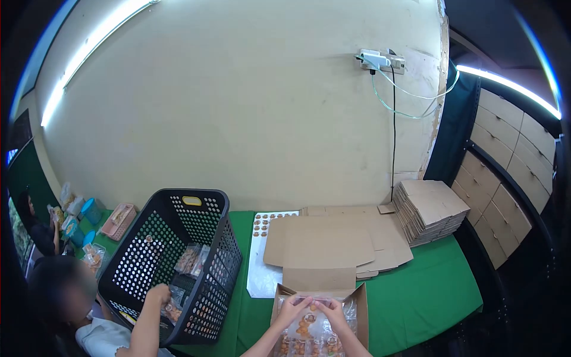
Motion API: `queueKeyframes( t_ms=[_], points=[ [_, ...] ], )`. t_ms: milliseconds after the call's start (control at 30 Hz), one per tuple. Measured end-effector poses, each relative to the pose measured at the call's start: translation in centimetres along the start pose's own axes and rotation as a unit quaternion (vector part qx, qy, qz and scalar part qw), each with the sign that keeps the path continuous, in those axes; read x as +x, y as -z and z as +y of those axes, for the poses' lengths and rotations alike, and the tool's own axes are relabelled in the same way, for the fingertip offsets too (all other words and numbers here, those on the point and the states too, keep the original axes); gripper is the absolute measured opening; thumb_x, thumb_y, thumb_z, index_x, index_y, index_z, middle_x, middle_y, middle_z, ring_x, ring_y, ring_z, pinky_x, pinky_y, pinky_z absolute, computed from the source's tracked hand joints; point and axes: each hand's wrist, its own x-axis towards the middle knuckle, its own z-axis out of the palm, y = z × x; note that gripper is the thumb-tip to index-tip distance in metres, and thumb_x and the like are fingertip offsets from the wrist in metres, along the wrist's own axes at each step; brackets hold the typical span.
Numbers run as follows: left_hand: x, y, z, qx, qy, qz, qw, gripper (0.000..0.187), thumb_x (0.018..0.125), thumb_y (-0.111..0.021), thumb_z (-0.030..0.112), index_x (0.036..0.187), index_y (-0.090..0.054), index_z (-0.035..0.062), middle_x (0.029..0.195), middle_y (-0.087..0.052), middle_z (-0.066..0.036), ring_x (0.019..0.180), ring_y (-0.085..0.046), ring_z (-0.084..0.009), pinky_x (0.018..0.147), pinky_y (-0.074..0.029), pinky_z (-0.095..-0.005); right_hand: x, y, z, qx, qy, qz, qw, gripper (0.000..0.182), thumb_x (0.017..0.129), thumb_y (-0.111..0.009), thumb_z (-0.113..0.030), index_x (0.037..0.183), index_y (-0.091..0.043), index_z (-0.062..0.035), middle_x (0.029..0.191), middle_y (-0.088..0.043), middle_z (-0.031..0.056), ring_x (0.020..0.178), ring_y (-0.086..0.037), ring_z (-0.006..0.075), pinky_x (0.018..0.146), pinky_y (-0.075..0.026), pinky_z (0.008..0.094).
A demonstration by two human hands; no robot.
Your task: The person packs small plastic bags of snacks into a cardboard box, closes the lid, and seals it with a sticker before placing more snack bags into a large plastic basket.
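Observation:
A clear plastic bag of orange-brown snack pieces (307, 326) hangs from both of my hands, over an open cardboard box (319, 278). My left hand (292, 308) pinches the bag's top edge on one side. On the other side my right hand (331, 312) grips the same edge, its fingertips close to the left ones. Inside the box, below the held bag, lie several similar snack packs (302, 346). The box's back flap stands away from me, towards some flat cardboard.
A black perforated basket (233, 257) stands left, holding snack packs (188, 259); a co-worker's hand (158, 294) reaches into it. Behind my box are a sticker sheet (262, 279), flattened cardboard (321, 238) and a stack of folded cartons (433, 205). Another person sits far left.

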Motion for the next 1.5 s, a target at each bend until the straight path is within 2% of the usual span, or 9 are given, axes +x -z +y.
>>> queueKeyframes(
  t_ms=[233, 433, 933, 1100, 1133, 1333, 1400, 1433, 1500],
  points=[
    [-0.3, -0.4, -0.2, 0.034, -0.025, 0.014, 0.999, 0.019, 0.081, -0.061, 0.016, 0.090, -0.062, -0.0004, 0.083, -0.064, -0.007, 0.078, -0.059, -0.0107, 0.071, -0.046, -0.0219, 0.7, 0.2, -0.2, -0.080, 0.029, 0.021, 0.996, 0.012, 0.075, -0.065, -0.010, 0.080, -0.063, 0.0011, 0.071, -0.062, 0.0049, 0.066, -0.055, 0.0090, 0.063, -0.043, 0.0213],
    [-0.1, 0.1, 4.6, 0.240, -0.082, -0.010, 0.967, 0.023, 0.077, -0.065, 0.021, 0.087, -0.064, 0.0009, 0.080, -0.065, -0.007, 0.074, -0.059, -0.0100, 0.068, -0.045, -0.0232, 0.4, 0.5, -2.2, -0.145, 0.027, 0.033, 0.989, 0.013, 0.074, -0.067, -0.011, 0.079, -0.064, 0.0004, 0.069, -0.061, 0.0027, 0.063, -0.053, 0.0059, 0.057, -0.040, 0.0188],
    [-0.8, 1.3, 4.1, 0.189, -0.046, -0.001, 0.981, 0.020, 0.085, -0.054, 0.016, 0.091, -0.063, -0.0013, 0.083, -0.064, -0.006, 0.076, -0.056, -0.0087, 0.070, -0.044, -0.0226, 1.2, 2.3, -1.2, -0.046, 0.023, 0.053, 0.997, 0.010, 0.077, -0.062, -0.008, 0.080, -0.062, 0.0021, 0.071, -0.061, 0.0046, 0.066, -0.056, 0.0086, 0.062, -0.044, 0.0207],
    [0.0, 2.4, 1.2, 0.101, -0.108, 0.118, 0.982, 0.026, 0.080, -0.059, 0.015, 0.100, -0.057, -0.0010, 0.088, -0.060, -0.008, 0.084, -0.056, -0.0132, 0.073, -0.044, -0.0245, 1.3, 0.3, -0.9, -0.035, 0.071, 0.097, 0.992, 0.009, 0.080, -0.060, -0.009, 0.080, -0.059, 0.0002, 0.067, -0.058, 0.0018, 0.065, -0.055, 0.0081, 0.063, -0.043, 0.0204],
    [-0.1, 2.4, 1.0, 0.102, -0.136, 0.159, 0.973, 0.030, 0.079, -0.061, 0.016, 0.103, -0.056, -0.0009, 0.091, -0.059, -0.008, 0.087, -0.056, -0.0149, 0.074, -0.044, -0.0253, 1.2, 0.2, -0.9, -0.043, 0.069, 0.099, 0.992, 0.009, 0.080, -0.060, -0.009, 0.080, -0.059, 0.0001, 0.070, -0.058, 0.0021, 0.067, -0.055, 0.0083, 0.063, -0.043, 0.0203],
    [-2.5, -0.3, 1.5, 0.283, -0.248, 0.074, 0.924, 0.048, 0.067, -0.071, 0.017, 0.106, -0.050, -0.0006, 0.104, -0.052, -0.011, 0.101, -0.049, -0.0248, 0.079, -0.044, -0.0316, -0.4, -3.1, -1.2, -0.122, 0.146, -0.002, 0.982, 0.013, 0.076, -0.062, -0.010, 0.084, -0.059, 0.0005, 0.094, -0.056, 0.0056, 0.084, -0.053, 0.0103, 0.069, -0.042, 0.0210],
    [-2.3, -0.7, 2.0, 0.196, -0.206, 0.102, 0.953, 0.033, 0.075, -0.064, 0.014, 0.103, -0.052, -0.0009, 0.099, -0.056, -0.010, 0.095, -0.053, -0.0184, 0.078, -0.044, -0.0288, -1.1, -4.2, -2.5, -0.201, 0.157, -0.067, 0.965, 0.017, 0.075, -0.063, -0.011, 0.086, -0.058, 0.0010, 0.101, -0.053, 0.0061, 0.090, -0.051, 0.0110, 0.070, -0.041, 0.0217],
    [-2.0, -0.2, 1.8, 0.145, -0.172, 0.100, 0.969, 0.030, 0.078, -0.062, 0.013, 0.103, -0.053, -0.0004, 0.098, -0.057, -0.009, 0.094, -0.053, -0.0158, 0.078, -0.044, -0.0277, -1.0, -4.0, -2.5, -0.272, 0.217, -0.068, 0.935, 0.019, 0.073, -0.065, -0.011, 0.087, -0.059, -0.0001, 0.103, -0.053, 0.0056, 0.091, -0.050, 0.0108, 0.070, -0.041, 0.0218],
    [-2.1, 0.2, 2.7, 0.105, -0.114, 0.103, 0.983, 0.018, 0.084, -0.055, 0.013, 0.096, -0.058, -0.0002, 0.088, -0.061, -0.005, 0.085, -0.056, -0.0105, 0.074, -0.044, -0.0246, -1.0, -3.7, -2.6, -0.267, 0.194, 0.016, 0.944, 0.019, 0.073, -0.066, -0.011, 0.087, -0.060, -0.0007, 0.105, -0.053, 0.0085, 0.094, -0.050, 0.0126, 0.074, -0.042, 0.0252]
  ],
)
